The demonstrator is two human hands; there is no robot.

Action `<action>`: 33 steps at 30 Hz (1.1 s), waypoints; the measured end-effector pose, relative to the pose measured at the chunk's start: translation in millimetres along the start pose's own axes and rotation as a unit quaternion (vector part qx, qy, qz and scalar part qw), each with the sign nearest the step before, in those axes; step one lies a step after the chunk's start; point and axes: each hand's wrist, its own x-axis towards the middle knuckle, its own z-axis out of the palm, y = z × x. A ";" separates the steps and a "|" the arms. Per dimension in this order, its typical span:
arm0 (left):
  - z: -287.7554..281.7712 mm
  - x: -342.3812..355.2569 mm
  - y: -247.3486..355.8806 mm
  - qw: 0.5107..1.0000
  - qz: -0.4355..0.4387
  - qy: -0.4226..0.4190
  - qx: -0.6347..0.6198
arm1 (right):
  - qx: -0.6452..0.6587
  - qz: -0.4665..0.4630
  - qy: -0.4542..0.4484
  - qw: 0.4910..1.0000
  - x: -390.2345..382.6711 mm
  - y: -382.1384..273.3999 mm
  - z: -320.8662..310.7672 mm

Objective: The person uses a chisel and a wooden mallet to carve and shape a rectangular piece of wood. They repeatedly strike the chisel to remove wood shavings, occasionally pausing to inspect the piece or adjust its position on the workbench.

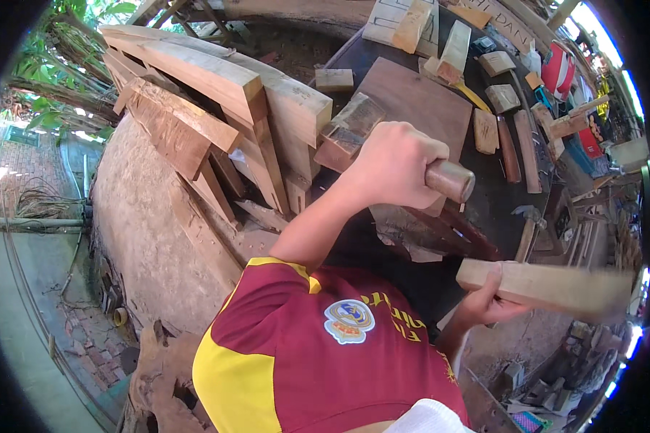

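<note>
Left hand (403, 164) clenches a wooden cylinder (452, 182), apart from the wood block (545, 286) gripped by the right hand (487, 306)

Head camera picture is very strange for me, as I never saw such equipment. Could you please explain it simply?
There is no machine: a person works with bare hands. This single picture comes from the left of two wide cameras worn on the head, looking down, so straight edges bend and the maroon shirt shows below. The left hand grips a round wooden piece; the right hand holds a pale wooden block. Beyond, a dark work surface carries a reddish-brown board and small wood pieces.
</note>
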 end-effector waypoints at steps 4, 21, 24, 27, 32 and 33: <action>-0.1 5.4 -2.8 1.000 -0.001 0.009 -0.015 | -0.285 -0.249 -0.302 0.875 -14.5 11.7 11.0; -5.3 2.9 -5.1 1.000 -0.010 0.002 -0.019 | -0.022 -0.144 -0.142 0.979 24.6 14.2 2.2; -1.7 5.8 -1.5 1.000 -0.005 -0.003 -0.023 | -0.027 -0.162 -0.158 0.974 6.9 13.3 19.8; 1.1 1.4 -3.2 1.000 -0.003 -0.015 0.010 | -0.240 -0.236 -0.330 0.882 -0.6 16.3 13.4; 2.6 0.1 -3.4 1.000 -0.008 -0.018 0.019 | -0.143 -0.106 -0.156 0.972 3.0 32.0 -2.1; 2.2 -0.5 -3.8 0.999 -0.012 -0.021 0.021 | -0.054 -0.074 -0.114 0.989 3.5 23.5 1.1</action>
